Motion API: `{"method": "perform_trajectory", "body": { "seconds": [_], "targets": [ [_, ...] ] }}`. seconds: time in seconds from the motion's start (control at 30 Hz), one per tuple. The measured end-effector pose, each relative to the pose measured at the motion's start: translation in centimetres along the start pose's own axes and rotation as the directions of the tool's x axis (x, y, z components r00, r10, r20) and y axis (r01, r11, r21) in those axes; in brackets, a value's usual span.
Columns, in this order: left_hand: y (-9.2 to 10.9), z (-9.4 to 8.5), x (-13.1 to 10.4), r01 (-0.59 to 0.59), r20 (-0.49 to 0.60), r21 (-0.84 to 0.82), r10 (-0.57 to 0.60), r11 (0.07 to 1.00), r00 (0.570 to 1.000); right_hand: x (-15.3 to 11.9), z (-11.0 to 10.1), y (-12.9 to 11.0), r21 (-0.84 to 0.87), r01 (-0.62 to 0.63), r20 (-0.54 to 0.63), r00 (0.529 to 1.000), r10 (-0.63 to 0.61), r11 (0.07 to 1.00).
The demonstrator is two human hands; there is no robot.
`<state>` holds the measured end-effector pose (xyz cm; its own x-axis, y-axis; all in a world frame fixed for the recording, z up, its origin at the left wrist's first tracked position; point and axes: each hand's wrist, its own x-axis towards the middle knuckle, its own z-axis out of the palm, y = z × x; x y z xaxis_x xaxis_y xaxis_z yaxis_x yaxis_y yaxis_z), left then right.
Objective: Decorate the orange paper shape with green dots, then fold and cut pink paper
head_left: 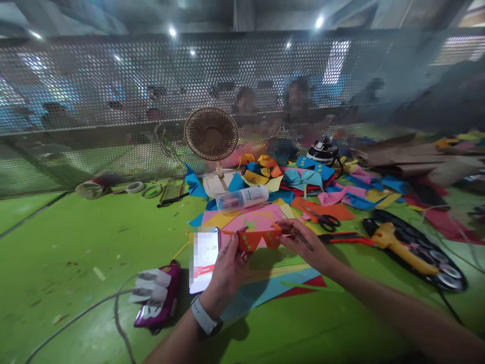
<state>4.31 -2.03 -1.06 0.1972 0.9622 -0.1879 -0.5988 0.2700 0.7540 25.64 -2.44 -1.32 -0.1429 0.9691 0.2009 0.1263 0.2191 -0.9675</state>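
An orange piece with green dots and a pointed lower edge [261, 239] is held up between both hands. My left hand [231, 260], with a watch on its wrist, pinches its left end. My right hand [301, 242] grips its right end and also has a thin dark tool [304, 239] between its fingers. Just left of my left hand lies a phone [204, 260] with a lit screen. Behind the orange piece is pink paper with green and yellow bits [261, 215]. Blue, red and yellow sheets [280, 287] lie below it on the green table [125, 227].
A small fan [211, 134] and a clear bottle [242, 198] stand and lie behind. Scissors [328, 221] rest on orange paper. At right are a yellow glue gun [403, 248] and black tray [450, 273]; at left, a purple power strip [161, 298], cables and tape rolls [90, 189].
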Motion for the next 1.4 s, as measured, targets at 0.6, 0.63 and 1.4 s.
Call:
{"method": "perform_trajectory", "body": {
  "seconds": [0.6,0.63,1.4],
  "targets": [
    [-0.6,-0.6,-0.1,-0.138,0.094,0.443,0.107,0.886,0.990,-0.8,0.3,-1.0,-0.172,0.098,-0.034,0.994,-0.105,0.980],
    [-0.7,-0.7,0.0,-0.137,0.094,0.453,0.105,0.881,0.990,-0.8,0.3,-1.0,-0.174,0.091,-0.032,0.995,-0.098,0.980],
    [0.9,0.2,-0.1,-0.122,-0.066,0.177,0.135,0.977,0.989,1.9,-1.0,-0.2,0.350,0.167,-0.363,0.931,-0.031,0.922]
  ]
}}
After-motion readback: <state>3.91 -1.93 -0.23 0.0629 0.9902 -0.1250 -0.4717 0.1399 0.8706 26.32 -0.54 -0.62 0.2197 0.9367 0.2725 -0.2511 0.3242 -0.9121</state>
